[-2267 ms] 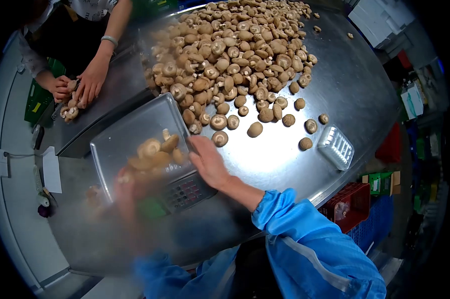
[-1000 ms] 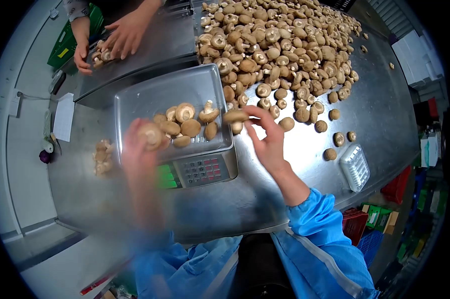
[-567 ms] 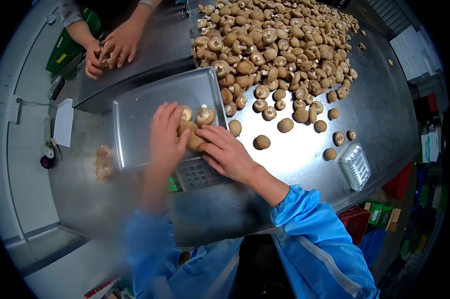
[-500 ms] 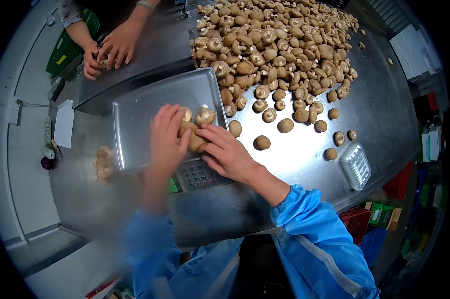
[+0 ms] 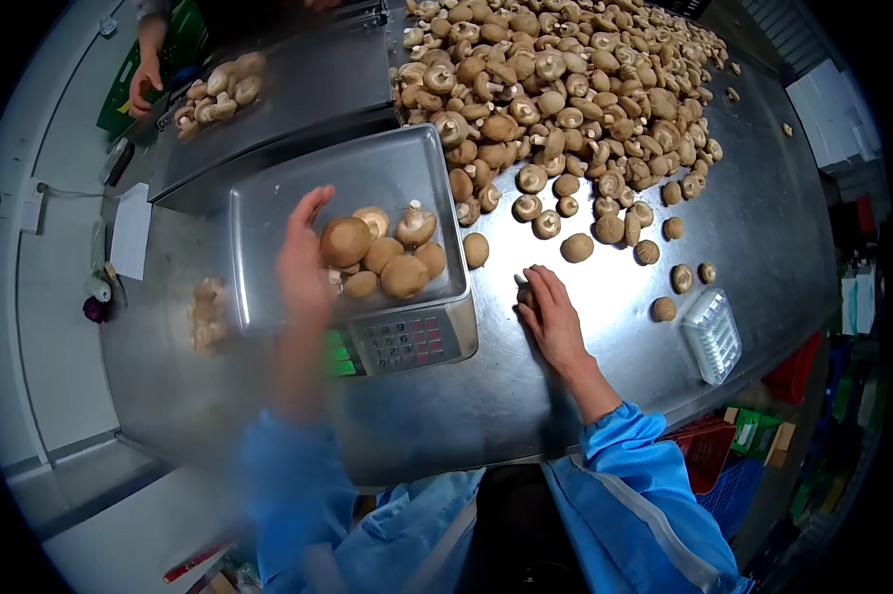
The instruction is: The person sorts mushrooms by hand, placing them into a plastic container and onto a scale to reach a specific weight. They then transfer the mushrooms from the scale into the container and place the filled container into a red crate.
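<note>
Several brown mushrooms (image 5: 405,276) lie in the metal tray (image 5: 253,213) of a scale (image 5: 417,340). At the tray's left side my left hand (image 5: 306,259) is blurred, its fingers stretched out beside a large mushroom (image 5: 346,242); no object shows in it. On the steel table, right of the scale, my right hand (image 5: 553,319) has its fingers closed round a small mushroom (image 5: 527,295), mostly hidden under them. A single mushroom (image 5: 476,249) sits by the tray's right edge.
A big heap of mushrooms (image 5: 575,89) covers the back of the table (image 5: 763,228). A clear plastic box (image 5: 712,337) stands at the right. Mushroom groups lie at the left (image 5: 208,315) and on the upper-left surface (image 5: 221,91), near another person's hand (image 5: 145,87).
My right hand has left the tray mushrooms and moved right onto one on the table. My left hand has shifted left, off the mushrooms. The other person's hands have drawn back from their mushrooms.
</note>
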{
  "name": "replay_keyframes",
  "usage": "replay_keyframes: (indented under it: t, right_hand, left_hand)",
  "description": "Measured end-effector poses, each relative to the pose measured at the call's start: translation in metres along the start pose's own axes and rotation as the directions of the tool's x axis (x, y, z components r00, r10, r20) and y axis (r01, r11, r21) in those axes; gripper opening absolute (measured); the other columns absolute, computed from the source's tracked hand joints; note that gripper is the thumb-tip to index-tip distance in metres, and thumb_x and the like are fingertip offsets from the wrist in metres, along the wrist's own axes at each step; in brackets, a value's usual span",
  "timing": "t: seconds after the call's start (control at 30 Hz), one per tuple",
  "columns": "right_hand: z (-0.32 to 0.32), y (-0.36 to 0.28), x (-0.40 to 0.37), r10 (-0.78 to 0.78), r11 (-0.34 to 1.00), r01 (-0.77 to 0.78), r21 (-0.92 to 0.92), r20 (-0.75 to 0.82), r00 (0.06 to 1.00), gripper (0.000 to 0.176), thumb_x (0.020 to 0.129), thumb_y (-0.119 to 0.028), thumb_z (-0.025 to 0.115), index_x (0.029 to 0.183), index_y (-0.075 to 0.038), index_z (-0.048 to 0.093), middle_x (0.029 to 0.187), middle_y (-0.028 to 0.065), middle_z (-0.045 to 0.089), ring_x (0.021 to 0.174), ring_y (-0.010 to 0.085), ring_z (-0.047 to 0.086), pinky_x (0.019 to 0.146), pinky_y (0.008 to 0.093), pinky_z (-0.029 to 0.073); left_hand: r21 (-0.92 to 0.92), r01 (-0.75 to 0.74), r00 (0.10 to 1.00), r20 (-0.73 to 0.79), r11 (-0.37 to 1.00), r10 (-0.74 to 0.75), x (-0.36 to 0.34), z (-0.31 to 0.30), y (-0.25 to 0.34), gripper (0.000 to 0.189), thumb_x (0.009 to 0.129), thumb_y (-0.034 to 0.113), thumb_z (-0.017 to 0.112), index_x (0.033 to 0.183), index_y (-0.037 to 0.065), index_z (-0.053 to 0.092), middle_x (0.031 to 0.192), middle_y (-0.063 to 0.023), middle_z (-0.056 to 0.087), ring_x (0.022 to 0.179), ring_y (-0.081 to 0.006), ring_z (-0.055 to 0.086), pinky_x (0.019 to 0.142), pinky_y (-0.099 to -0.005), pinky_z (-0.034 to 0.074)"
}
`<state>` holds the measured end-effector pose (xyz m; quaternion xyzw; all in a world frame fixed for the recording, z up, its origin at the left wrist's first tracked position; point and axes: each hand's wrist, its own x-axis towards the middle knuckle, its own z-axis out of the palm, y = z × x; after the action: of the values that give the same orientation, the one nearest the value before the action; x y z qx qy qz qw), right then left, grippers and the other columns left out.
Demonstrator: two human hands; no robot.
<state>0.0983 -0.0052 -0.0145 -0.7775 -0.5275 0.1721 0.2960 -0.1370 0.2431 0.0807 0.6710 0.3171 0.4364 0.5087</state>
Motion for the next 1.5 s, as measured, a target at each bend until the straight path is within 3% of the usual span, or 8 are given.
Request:
replay_keyframes:
  t: [0.2,0.37,0.5,0.73,1.0,1.17,1.4,1.5]
  right_hand:
    - [-0.016,-0.039,0.022,0.114,0.948,-0.057,0.313,-0.167,0.979,0.056,0.084,-0.012,0.074,0.134,-0.003,0.050,0.129,0.0188,0.058,0.117,0.0362,0.057,0.099,0.0399,0.048]
    - [-0.041,-0.112,0.069,-0.287,0.896,0.377,0.234,-0.342,0.895,0.055,0.081,-0.012,0.077,0.130,-0.002,0.055,0.131,0.0176,0.056,0.116,0.0358,0.057,0.096,0.0405,0.049]
    - [-0.015,-0.144,0.095,-0.414,0.871,0.464,0.160,-0.267,0.870,0.054,0.083,-0.014,0.073,0.133,-0.005,0.054,0.138,0.0153,0.048,0.125,0.0357,0.049,0.105,0.0438,0.042]
    - [0.026,-0.147,0.102,-0.463,0.880,0.469,0.076,-0.083,0.883,0.059,0.090,-0.028,0.064,0.142,-0.007,0.046,0.149,0.0148,0.039,0.141,0.0354,0.031,0.118,0.0489,0.026]
    - [-0.004,-0.132,0.092,-0.334,0.852,0.345,0.393,-0.097,0.937,0.070,0.085,-0.021,0.071,0.145,-0.005,0.039,0.151,0.0188,0.033,0.140,0.0393,0.034,0.114,0.0458,0.033]
    - [0.010,-0.128,0.094,-0.382,0.840,0.410,0.356,-0.149,0.912,0.053,0.087,-0.010,0.067,0.137,-0.005,0.050,0.143,0.0150,0.047,0.135,0.0368,0.043,0.111,0.0439,0.038]
    - [0.017,-0.133,0.098,-0.454,0.873,0.473,0.118,-0.158,0.877,0.059,0.085,-0.017,0.069,0.139,-0.006,0.048,0.146,0.0138,0.044,0.138,0.0336,0.038,0.113,0.0436,0.036]
    - [0.007,-0.131,0.092,-0.428,0.866,0.446,0.227,-0.126,0.895,0.062,0.086,-0.017,0.069,0.141,-0.005,0.044,0.148,0.0150,0.041,0.140,0.0347,0.035,0.114,0.0438,0.034]
  left_hand:
    - [0.107,-0.004,1.000,-0.001,0.994,0.004,0.008,-0.013,0.009,0.052,0.105,0.034,0.030,0.137,-0.003,0.049,0.138,-0.0182,0.055,0.134,-0.0277,0.047,0.117,-0.0408,0.029]
    - [0.252,-0.056,0.993,0.112,0.966,0.028,0.006,-0.019,0.024,0.047,0.102,0.030,0.037,0.135,0.001,0.052,0.138,-0.0162,0.055,0.134,-0.0289,0.047,0.116,-0.0411,0.030]
    - [0.660,-0.327,0.937,0.317,0.676,0.144,-0.002,-0.013,0.012,0.047,0.092,0.025,0.056,0.135,0.006,0.053,0.140,-0.0169,0.051,0.134,-0.0352,0.044,0.113,-0.0446,0.031]
    - [0.616,-0.241,0.961,0.261,0.750,0.094,-0.013,0.004,-0.004,0.050,0.089,0.022,0.058,0.135,0.005,0.051,0.142,-0.0178,0.047,0.128,-0.0385,0.047,0.110,-0.0455,0.033]
    - [0.461,-0.180,0.984,0.097,0.869,0.153,-0.016,0.000,-0.001,0.048,0.093,0.018,0.048,0.137,0.000,0.049,0.142,-0.0168,0.048,0.130,-0.0304,0.047,0.113,-0.0398,0.033]
    - [0.595,-0.276,0.959,0.226,0.755,0.173,-0.017,0.003,0.000,0.049,0.093,0.024,0.050,0.136,0.000,0.050,0.142,-0.0185,0.047,0.131,-0.0334,0.046,0.112,-0.0407,0.033]
    - [0.587,-0.260,0.961,0.232,0.767,0.148,-0.019,0.013,0.000,0.050,0.092,0.024,0.054,0.136,0.000,0.050,0.143,-0.0195,0.045,0.132,-0.0343,0.044,0.112,-0.0415,0.032]
    - [0.523,-0.230,0.972,0.163,0.820,0.169,-0.021,0.015,0.001,0.053,0.093,0.022,0.054,0.139,-0.001,0.047,0.145,-0.0185,0.044,0.134,-0.0325,0.043,0.113,-0.0415,0.032]
